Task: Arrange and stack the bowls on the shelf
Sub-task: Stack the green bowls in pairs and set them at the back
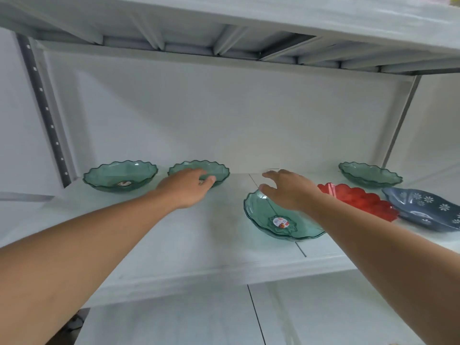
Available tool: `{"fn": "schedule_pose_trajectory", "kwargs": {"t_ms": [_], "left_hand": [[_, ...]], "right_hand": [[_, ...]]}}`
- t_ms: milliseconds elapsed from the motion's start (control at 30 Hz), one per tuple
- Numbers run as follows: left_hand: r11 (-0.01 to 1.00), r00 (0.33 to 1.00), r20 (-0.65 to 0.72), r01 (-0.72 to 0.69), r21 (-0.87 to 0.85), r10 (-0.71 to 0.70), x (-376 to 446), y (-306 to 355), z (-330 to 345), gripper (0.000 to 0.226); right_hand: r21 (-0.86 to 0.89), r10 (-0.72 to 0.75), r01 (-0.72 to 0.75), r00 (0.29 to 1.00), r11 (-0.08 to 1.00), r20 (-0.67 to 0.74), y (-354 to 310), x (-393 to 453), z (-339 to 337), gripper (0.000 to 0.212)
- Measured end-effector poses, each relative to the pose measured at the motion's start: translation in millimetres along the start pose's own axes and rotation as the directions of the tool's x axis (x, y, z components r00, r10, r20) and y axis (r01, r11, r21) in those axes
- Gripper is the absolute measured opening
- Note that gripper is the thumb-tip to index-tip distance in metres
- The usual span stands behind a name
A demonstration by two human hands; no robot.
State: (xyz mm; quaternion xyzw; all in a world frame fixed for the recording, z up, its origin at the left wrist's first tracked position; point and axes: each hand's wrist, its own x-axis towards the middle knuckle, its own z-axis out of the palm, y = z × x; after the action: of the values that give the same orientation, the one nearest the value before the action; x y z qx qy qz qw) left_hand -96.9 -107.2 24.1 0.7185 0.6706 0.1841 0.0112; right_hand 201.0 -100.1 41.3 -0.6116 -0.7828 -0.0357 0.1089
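Several see-through green bowls with wavy rims stand on the white shelf [204,235]. One green bowl [119,176] is at the far left. A second green bowl [214,168] is beside it, and my left hand [189,186] hovers at its near rim with fingers apart, holding nothing. A third green bowl [276,224] with a sticker sits near the front; my right hand [288,189] is spread open over its far rim. A fourth green bowl [371,174] stands at the back right. A red scalloped bowl [366,200] and a dark blue flowered bowl [428,210] lie at the right.
The upper shelf's ribbed underside [224,43] hangs low above. A perforated metal upright [44,108] stands at the left and another upright [400,120] at the right. A lower shelf [273,317] shows beneath the front edge.
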Motion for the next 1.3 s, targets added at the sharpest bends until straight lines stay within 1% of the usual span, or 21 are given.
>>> {"fn": "schedule_pose_trajectory", "kwargs": {"t_ms": [200, 333, 400, 467, 533, 667, 767, 833, 900, 967, 1000, 1033, 1067, 1100, 1133, 1200, 1300], "left_hand": [[1.0, 0.999, -0.029, -0.015, 0.027, 0.016, -14.8, 57.7, -0.2, 0.075], [0.998, 1.0, -0.019, 0.006, -0.057, -0.007, -19.0, 101.3, 9.7, 0.074], [0.998, 1.0, -0.026, 0.015, -0.067, -0.017, -20.0, 123.3, 13.3, 0.073], [0.997, 0.999, -0.03, 0.034, -0.064, -0.036, -21.6, 140.3, 19.1, 0.077], [0.996, 0.998, -0.024, 0.063, -0.057, -0.064, -26.5, 154.3, 26.7, 0.075], [0.994, 0.994, -0.016, 0.103, -0.041, -0.104, -40.3, 165.4, 42.8, 0.08], [0.99, 0.99, 0.011, 0.14, -0.014, -0.14, -44.0, 162.1, 51.2, 0.076], [0.986, 0.986, -0.003, 0.166, 0.008, -0.166, -42.4, 160.2, 53.2, 0.075], [0.974, 0.974, -0.008, 0.225, 0.022, -0.224, -38.2, 156.9, 56.7, 0.075], [0.938, 0.936, 0.07, 0.346, 0.021, -0.346, -34.9, 150.8, 65.5, 0.077], [0.914, 0.906, 0.138, 0.405, -0.008, -0.4, -34.6, 148.4, 71.6, 0.073], [0.878, 0.872, 0.22, 0.467, -0.101, -0.438, -35.0, 148.7, 77.2, 0.062], [0.807, 0.841, 0.3, 0.527, -0.268, -0.45, -35.0, 150.4, 83.5, 0.046], [0.71, 0.825, 0.356, 0.562, -0.424, -0.439, -34.5, 152.8, 89.3, 0.036], [0.638, 0.826, 0.376, 0.563, -0.525, -0.419, -33.2, 155.5, 93.9, 0.031], [0.583, 0.848, 0.333, 0.526, -0.619, -0.412, -29.4, 158.7, 95.2, 0.027], [0.597, 0.873, 0.195, 0.454, -0.662, -0.448, -15.3, 165.6, 79.9, 0.027]], "right_hand": [[0.018, 0.022, -0.021, 0.999, 1.0, -0.025, 51.3, -41.9, -6.5, 0.065], [0.035, 0.034, -0.033, 0.999, 0.999, -0.031, 87.5, -63.0, -15.0, 0.064], [0.052, 0.02, -0.019, 0.999, 0.998, -0.025, 104.8, -71.0, -16.6, 0.064], [0.067, -0.002, 0.003, 1.0, 0.998, -0.019, 123.0, -76.5, -18.2, 0.066], [0.078, -0.018, 0.019, 1.0, 0.997, -0.01, 141.5, -80.9, -17.9, 0.066], [0.088, -0.038, 0.039, 0.999, 0.995, -0.016, 165.2, -87.1, -13.6, 0.065], [0.107, -0.037, 0.04, 0.999, 0.993, -0.028, 171.2, -86.8, -12.5, 0.064], [0.107, -0.039, 0.043, 0.999, 0.993, -0.036, 173.9, -84.5, -11.7, 0.064], [0.107, -0.033, 0.038, 0.998, 0.994, -0.047, 175.9, -83.0, -10.6, 0.064], [0.111, -0.027, 0.033, 0.998, 0.993, -0.055, 176.5, -82.6, -9.0, 0.061], [0.11, -0.028, 0.034, 0.998, 0.993, -0.053, 176.5, -82.8, -7.5, 0.059], [0.105, -0.03, 0.035, 0.999, 0.994, -0.045, 176.8, -82.5, -6.5, 0.057], [0.099, -0.032, 0.036, 0.999, 0.994, -0.04, 177.5, -81.5, -5.5, 0.055], [0.093, -0.032, 0.035, 0.999, 0.995, -0.04, 178.7, -80.6, -4.8, 0.054], [0.088, -0.029, 0.033, 0.998, 0.996, -0.048, 180.8, -80.4, -4.7, 0.054], [0.073, -0.019, 0.023, 0.998, 0.997, -0.056, 187.1, -80.1, -6.8, 0.054], [0.052, 0.023, -0.02, 0.997, 0.998, -0.068, 202.6, -78.4, -14.3, 0.053]]}}
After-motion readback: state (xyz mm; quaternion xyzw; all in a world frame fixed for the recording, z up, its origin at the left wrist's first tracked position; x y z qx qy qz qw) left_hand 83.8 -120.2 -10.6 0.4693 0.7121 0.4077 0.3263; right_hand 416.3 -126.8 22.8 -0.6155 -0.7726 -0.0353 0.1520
